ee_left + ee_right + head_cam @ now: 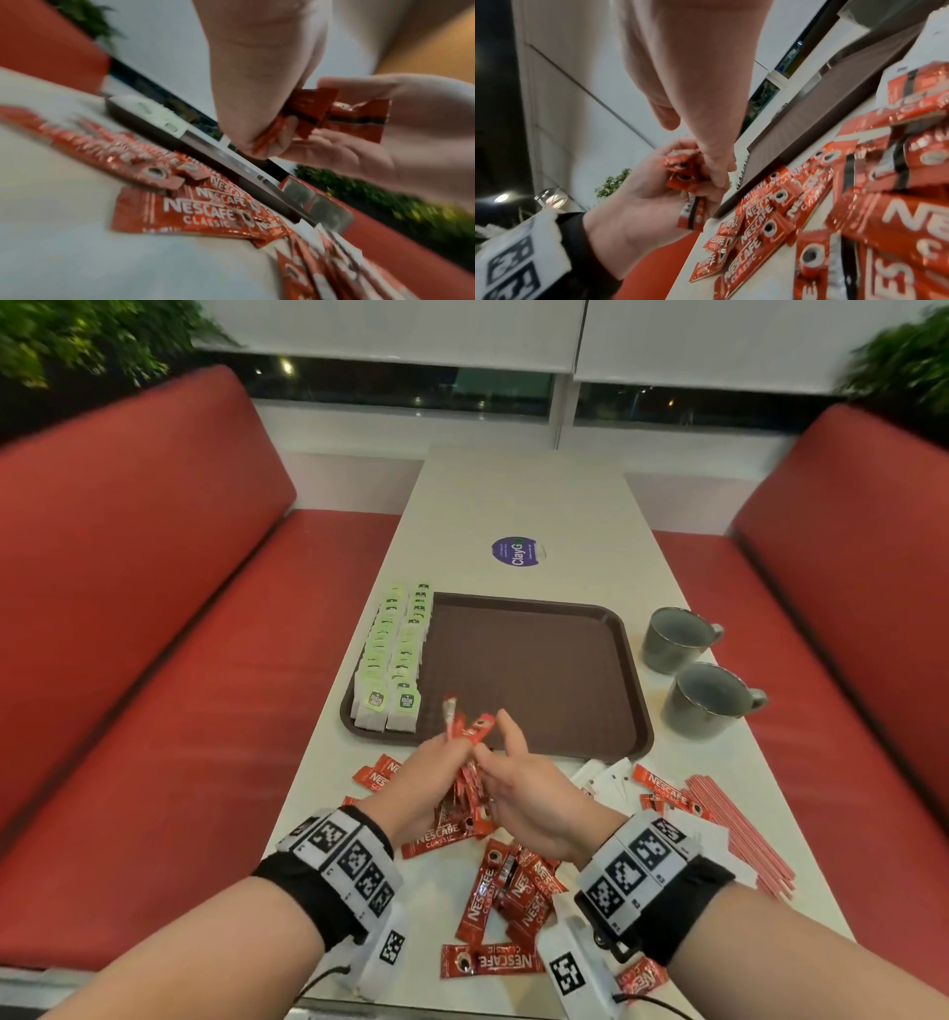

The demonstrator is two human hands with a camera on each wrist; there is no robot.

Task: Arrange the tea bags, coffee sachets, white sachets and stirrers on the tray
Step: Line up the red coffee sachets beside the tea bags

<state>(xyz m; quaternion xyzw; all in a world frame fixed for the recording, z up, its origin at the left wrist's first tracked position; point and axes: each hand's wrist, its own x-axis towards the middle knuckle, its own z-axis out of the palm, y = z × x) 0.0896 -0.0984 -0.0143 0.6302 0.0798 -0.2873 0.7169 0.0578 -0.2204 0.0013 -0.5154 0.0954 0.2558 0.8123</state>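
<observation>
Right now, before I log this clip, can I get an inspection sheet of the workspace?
Surface: pale table, brown tray on it.
Tea bags: two rows of tea bags along the tray's left edge.
Coffee sachets: a bundle of coffee sachets held between both hands; loose sachets scattered on the table.
White sachets and stirrers: on the table, off the tray.
Clutter: two grey mugs; purple sticker.
Hands: left hand grips the bundle; right hand pinches it.
Cables: thin black cord at the right wristband.
Surroundings: red benches, window, plants.
</observation>
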